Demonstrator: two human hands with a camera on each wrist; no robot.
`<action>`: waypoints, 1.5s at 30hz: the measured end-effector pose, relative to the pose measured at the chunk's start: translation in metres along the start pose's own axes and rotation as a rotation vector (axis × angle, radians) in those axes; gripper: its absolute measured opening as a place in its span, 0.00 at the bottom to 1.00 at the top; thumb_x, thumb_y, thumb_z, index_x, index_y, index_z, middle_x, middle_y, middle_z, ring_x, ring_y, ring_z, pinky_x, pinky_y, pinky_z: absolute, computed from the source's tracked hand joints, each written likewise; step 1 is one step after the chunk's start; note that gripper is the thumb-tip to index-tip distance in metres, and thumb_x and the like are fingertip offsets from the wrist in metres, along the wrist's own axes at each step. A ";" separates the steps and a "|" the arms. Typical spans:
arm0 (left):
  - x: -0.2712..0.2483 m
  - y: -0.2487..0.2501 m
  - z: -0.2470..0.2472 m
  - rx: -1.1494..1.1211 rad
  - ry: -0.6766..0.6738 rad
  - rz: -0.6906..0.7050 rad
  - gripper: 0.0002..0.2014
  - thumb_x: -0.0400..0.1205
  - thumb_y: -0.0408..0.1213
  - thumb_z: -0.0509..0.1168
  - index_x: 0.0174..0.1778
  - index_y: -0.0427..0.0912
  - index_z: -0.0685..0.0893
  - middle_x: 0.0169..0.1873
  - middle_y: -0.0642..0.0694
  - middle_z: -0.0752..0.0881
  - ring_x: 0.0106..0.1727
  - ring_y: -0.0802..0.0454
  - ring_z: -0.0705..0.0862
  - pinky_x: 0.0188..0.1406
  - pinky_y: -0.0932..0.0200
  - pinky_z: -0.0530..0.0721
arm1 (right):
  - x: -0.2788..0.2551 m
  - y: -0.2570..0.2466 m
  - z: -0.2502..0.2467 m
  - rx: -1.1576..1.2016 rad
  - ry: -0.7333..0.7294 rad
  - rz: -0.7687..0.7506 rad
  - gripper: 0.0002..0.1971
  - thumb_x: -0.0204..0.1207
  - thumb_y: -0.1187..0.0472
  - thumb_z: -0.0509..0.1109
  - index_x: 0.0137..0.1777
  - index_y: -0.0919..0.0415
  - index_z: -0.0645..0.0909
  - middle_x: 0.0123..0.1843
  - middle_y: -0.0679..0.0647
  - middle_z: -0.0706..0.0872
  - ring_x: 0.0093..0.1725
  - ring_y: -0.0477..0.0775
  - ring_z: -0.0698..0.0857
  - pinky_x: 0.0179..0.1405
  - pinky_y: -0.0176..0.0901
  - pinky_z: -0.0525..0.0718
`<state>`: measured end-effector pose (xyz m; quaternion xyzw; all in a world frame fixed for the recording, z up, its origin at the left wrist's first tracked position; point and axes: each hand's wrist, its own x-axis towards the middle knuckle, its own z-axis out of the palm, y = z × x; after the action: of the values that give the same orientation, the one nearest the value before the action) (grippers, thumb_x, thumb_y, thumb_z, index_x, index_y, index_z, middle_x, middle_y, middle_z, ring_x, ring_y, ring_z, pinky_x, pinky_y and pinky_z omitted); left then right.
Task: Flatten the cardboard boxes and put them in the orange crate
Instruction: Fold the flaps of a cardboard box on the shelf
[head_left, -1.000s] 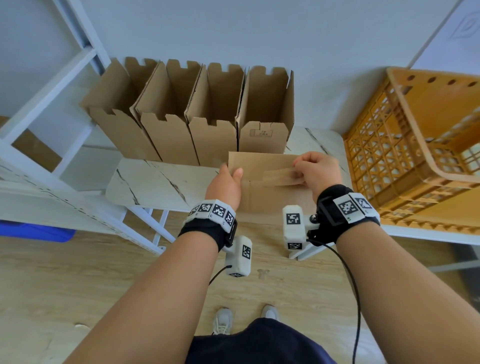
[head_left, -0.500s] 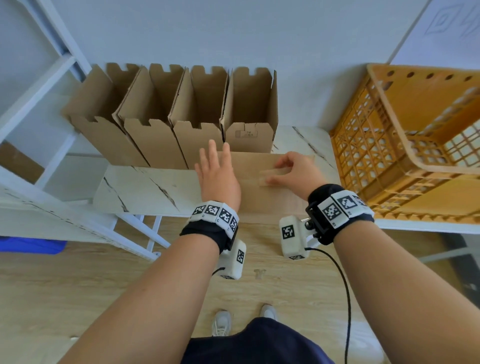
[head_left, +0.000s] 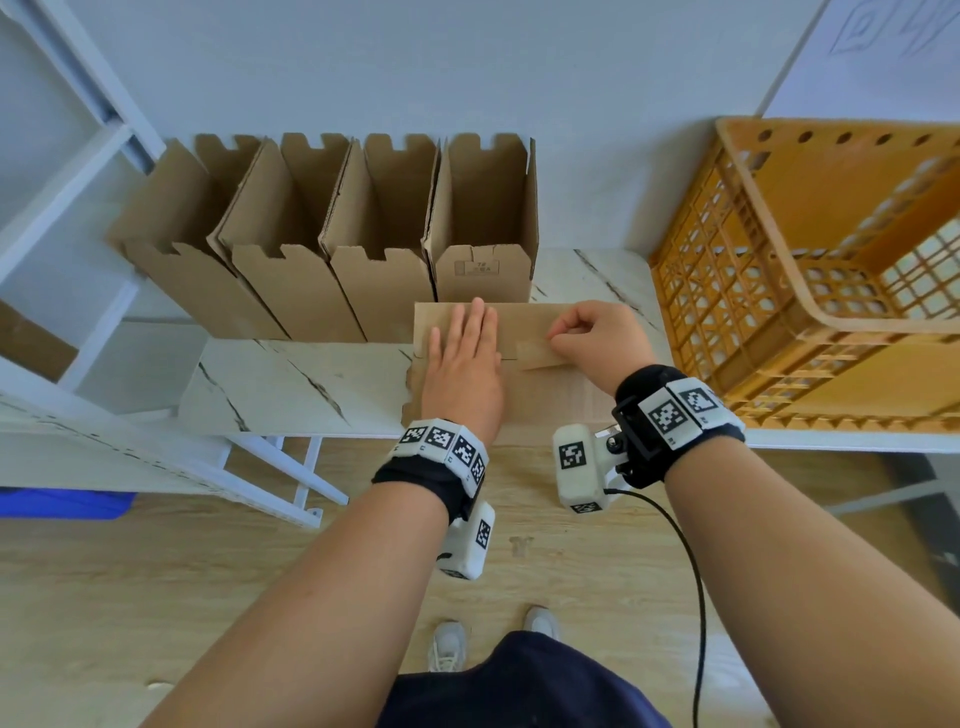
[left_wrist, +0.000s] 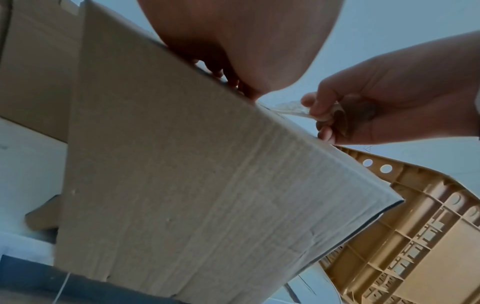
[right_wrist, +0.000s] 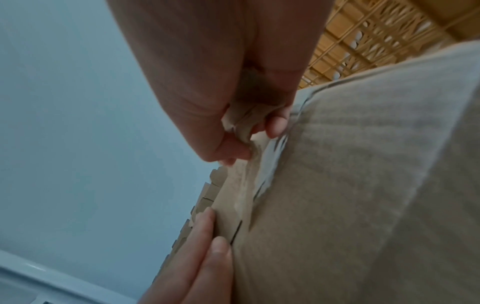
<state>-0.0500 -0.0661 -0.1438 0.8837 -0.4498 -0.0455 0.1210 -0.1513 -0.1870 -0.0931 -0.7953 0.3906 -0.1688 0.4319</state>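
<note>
A closed cardboard box (head_left: 540, 400) lies at the table's front edge. My left hand (head_left: 465, 364) lies flat on its top with straight fingers, pressing down. My right hand (head_left: 597, 338) pinches a strip of clear tape (head_left: 535, 357) that is partly lifted off the box top. The left wrist view shows the box side (left_wrist: 182, 185) and the right hand (left_wrist: 389, 102) holding the crumpled tape end (left_wrist: 291, 108). In the right wrist view the tape (right_wrist: 241, 185) runs up from the seam to the pinching fingers (right_wrist: 233, 152). The orange crate (head_left: 763, 208) stands on the right.
Several open-topped cardboard boxes (head_left: 363, 249) stand in a row against the wall behind the taped one. A white shelf frame (head_left: 78, 171) rises on the left, with a blue item (head_left: 62, 501) on the floor beneath. The marble table top (head_left: 291, 389) shows left of my hands.
My left hand let go of the box's left side and now lies flat on its top. My right hand still pinches the tape strip.
</note>
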 end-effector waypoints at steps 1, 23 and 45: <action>0.000 0.001 0.000 -0.001 0.003 0.000 0.27 0.89 0.41 0.42 0.84 0.45 0.43 0.84 0.50 0.40 0.84 0.52 0.36 0.83 0.47 0.38 | 0.000 0.001 -0.001 -0.008 0.007 0.000 0.06 0.70 0.69 0.70 0.37 0.59 0.85 0.36 0.45 0.84 0.38 0.41 0.80 0.37 0.31 0.76; 0.009 0.017 -0.009 0.017 0.001 -0.089 0.28 0.88 0.37 0.46 0.84 0.46 0.45 0.84 0.51 0.43 0.84 0.51 0.40 0.83 0.44 0.41 | 0.003 0.010 -0.031 0.037 0.140 0.160 0.11 0.76 0.57 0.63 0.40 0.65 0.81 0.34 0.52 0.77 0.37 0.53 0.76 0.36 0.44 0.73; 0.003 0.063 -0.011 -0.048 -0.273 0.092 0.50 0.70 0.39 0.65 0.84 0.48 0.41 0.83 0.56 0.36 0.82 0.55 0.31 0.78 0.32 0.32 | -0.006 0.044 -0.044 0.303 0.149 0.266 0.11 0.70 0.69 0.70 0.29 0.62 0.72 0.33 0.59 0.80 0.35 0.55 0.83 0.38 0.46 0.91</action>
<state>-0.0953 -0.1021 -0.1169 0.8447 -0.5008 -0.1704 0.0820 -0.2032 -0.2209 -0.1033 -0.6479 0.4932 -0.2254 0.5350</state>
